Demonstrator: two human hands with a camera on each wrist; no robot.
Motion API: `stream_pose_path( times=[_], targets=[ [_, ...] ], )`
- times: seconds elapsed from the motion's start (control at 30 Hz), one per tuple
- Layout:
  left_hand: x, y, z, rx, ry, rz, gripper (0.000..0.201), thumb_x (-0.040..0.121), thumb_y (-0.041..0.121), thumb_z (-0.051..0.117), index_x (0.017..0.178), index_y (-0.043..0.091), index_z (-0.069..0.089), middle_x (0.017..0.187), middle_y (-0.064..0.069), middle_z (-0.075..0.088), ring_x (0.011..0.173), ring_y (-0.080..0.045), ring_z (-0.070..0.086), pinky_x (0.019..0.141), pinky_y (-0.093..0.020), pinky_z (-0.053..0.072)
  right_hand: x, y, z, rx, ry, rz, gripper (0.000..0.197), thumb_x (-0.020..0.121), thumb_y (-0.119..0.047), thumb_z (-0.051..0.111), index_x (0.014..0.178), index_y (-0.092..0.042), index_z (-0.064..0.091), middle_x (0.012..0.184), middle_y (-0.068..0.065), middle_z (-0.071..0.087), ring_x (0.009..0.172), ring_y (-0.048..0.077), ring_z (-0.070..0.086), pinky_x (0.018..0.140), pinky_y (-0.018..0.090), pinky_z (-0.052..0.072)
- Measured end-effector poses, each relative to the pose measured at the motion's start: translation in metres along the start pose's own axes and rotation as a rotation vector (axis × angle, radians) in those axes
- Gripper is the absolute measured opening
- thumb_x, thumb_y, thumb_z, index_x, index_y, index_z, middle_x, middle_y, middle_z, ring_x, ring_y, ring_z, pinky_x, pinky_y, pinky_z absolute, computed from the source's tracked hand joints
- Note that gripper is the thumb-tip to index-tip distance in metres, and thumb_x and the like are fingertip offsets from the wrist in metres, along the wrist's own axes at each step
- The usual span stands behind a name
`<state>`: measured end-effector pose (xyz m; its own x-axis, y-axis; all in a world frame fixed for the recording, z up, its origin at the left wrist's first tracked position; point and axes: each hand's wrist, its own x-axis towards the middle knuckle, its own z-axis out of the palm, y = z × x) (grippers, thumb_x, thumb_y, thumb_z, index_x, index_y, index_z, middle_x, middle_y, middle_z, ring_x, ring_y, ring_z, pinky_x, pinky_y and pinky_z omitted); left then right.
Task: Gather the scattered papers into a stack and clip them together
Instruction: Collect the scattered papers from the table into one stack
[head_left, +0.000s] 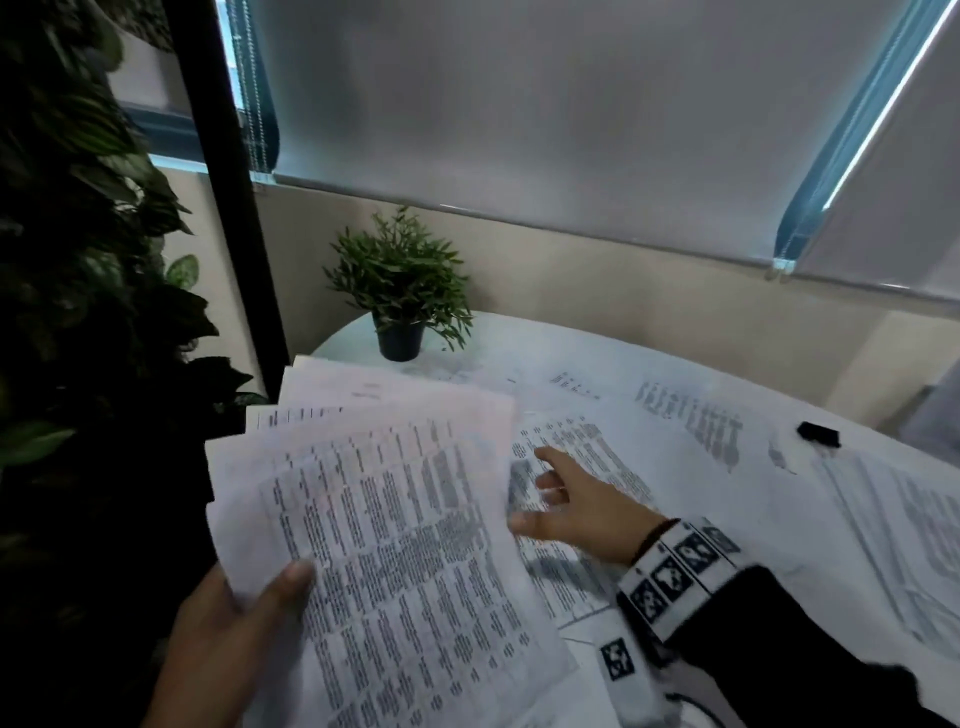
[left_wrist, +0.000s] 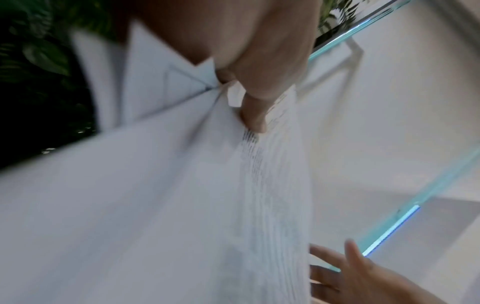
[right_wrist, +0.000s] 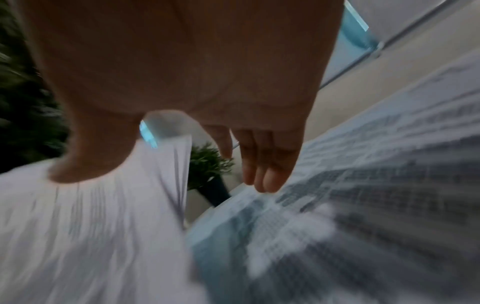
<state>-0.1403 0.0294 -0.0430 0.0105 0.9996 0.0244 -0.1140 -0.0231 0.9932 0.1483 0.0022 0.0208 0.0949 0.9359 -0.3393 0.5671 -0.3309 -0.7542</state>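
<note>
My left hand (head_left: 244, 618) grips a fanned bundle of printed sheets (head_left: 395, 530) by its lower left corner, thumb on top, lifted off the table. In the left wrist view the thumb (left_wrist: 253, 115) presses the bundle of sheets (left_wrist: 155, 195). My right hand (head_left: 561, 499) is open, fingers spread, just right of the bundle and over a printed sheet (head_left: 597, 457) lying on the table. In the right wrist view its fingertips (right_wrist: 262, 176) hover just above that sheet (right_wrist: 363, 185). More printed sheets (head_left: 691, 421) (head_left: 914, 530) lie scattered on the white table (head_left: 519, 343). A black binder clip (head_left: 820, 434) sits at the far right.
A small potted plant (head_left: 400, 296) stands at the table's far left edge. Large dark foliage (head_left: 78, 312) and a black post (head_left: 228, 197) fill the left side. A wall with lowered blinds (head_left: 545, 114) runs behind the table.
</note>
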Motion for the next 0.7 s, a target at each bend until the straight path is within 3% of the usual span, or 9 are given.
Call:
stream_pose_path(
  times=[0.07,0.1,0.2,0.27,0.33,0.43,0.53,0.6,0.7],
  targets=[
    [-0.003,0.021,0.001,0.035,0.039,0.069,0.015,0.083,0.009,0.065,0.092,0.021,0.064,0.082,0.005,0.073,0.092,-0.017,0.069,0.082,-0.027,0.052,-0.013,-0.011,0.021,0.195,-0.042,-0.162,0.088,0.067,-0.036,0.078,0.141,-0.021,0.031,0.124,-0.007,0.059,0.110,0.008,0.060,0.087,0.020,0.049],
    [-0.006,0.031,0.002,0.012,0.046,0.116,0.012,0.086,0.011,0.059,0.087,0.022,0.064,0.071,0.012,0.073,0.080,-0.003,0.069,0.069,-0.016,0.053,-0.019,-0.017,0.030,0.299,0.005,-0.254,0.068,0.070,-0.025,0.077,0.131,-0.017,0.045,0.109,-0.008,0.068,0.098,0.004,0.066,0.077,0.016,0.052],
    [-0.015,0.057,0.006,-0.058,0.049,0.317,0.028,0.087,0.040,0.055,0.096,0.015,0.062,0.077,0.019,0.072,0.073,0.010,0.063,0.063,-0.005,0.048,-0.030,-0.036,0.042,0.460,0.308,-0.469,0.023,0.075,-0.018,0.069,0.097,-0.023,0.063,0.078,-0.018,0.073,0.073,-0.005,0.067,0.061,0.008,0.049],
    [-0.016,0.061,0.004,-0.076,0.036,0.409,0.068,0.077,0.063,0.060,0.111,0.004,0.058,0.094,0.010,0.071,0.086,0.003,0.063,0.074,-0.010,0.050,-0.034,-0.043,0.045,0.550,0.410,-0.528,0.022,0.076,-0.015,0.070,0.093,-0.026,0.062,0.073,-0.024,0.071,0.069,-0.008,0.065,0.059,0.004,0.048],
    [-0.015,0.058,-0.002,-0.056,0.030,0.401,0.084,0.068,0.070,0.063,0.120,0.004,0.054,0.105,0.006,0.070,0.096,-0.002,0.064,0.080,-0.012,0.050,-0.035,-0.042,0.046,0.540,0.465,-0.546,0.028,0.068,-0.022,0.074,0.093,-0.023,0.061,0.076,-0.025,0.071,0.073,-0.009,0.065,0.063,0.002,0.047],
    [-0.015,0.043,-0.003,-0.029,0.001,0.286,0.077,0.055,0.072,0.070,0.113,0.024,0.056,0.106,0.010,0.070,0.098,-0.006,0.066,0.076,-0.013,0.052,-0.032,-0.031,0.053,0.628,0.486,-0.508,0.039,0.062,-0.020,0.082,0.093,-0.024,0.057,0.075,-0.025,0.071,0.075,-0.009,0.066,0.063,0.002,0.047],
    [-0.013,0.035,-0.001,-0.007,0.029,0.294,0.069,0.057,0.070,0.070,0.107,0.025,0.058,0.103,0.013,0.071,0.095,0.000,0.064,0.078,-0.012,0.050,-0.027,-0.024,0.062,0.677,0.495,-0.550,0.057,0.055,-0.050,0.083,0.102,-0.034,0.056,0.084,-0.016,0.070,0.090,0.003,0.066,0.075,0.013,0.052],
    [-0.013,0.040,0.001,-0.011,0.000,0.311,0.069,0.061,0.068,0.067,0.116,0.027,0.055,0.115,0.014,0.066,0.104,0.005,0.060,0.085,-0.010,0.048,-0.028,-0.026,0.060,0.684,0.514,-0.576,0.054,0.066,-0.044,0.075,0.114,-0.033,0.052,0.097,-0.009,0.071,0.097,0.006,0.065,0.080,0.015,0.052],
    [-0.012,0.037,-0.001,-0.028,-0.039,0.314,0.074,0.065,0.063,0.067,0.128,0.031,0.045,0.122,0.022,0.060,0.112,0.007,0.055,0.089,-0.011,0.047,-0.031,-0.030,0.058,0.653,0.487,-0.578,0.042,0.071,-0.051,0.070,0.106,-0.042,0.050,0.109,-0.005,0.069,0.102,0.008,0.065,0.085,0.024,0.054]
  ],
)
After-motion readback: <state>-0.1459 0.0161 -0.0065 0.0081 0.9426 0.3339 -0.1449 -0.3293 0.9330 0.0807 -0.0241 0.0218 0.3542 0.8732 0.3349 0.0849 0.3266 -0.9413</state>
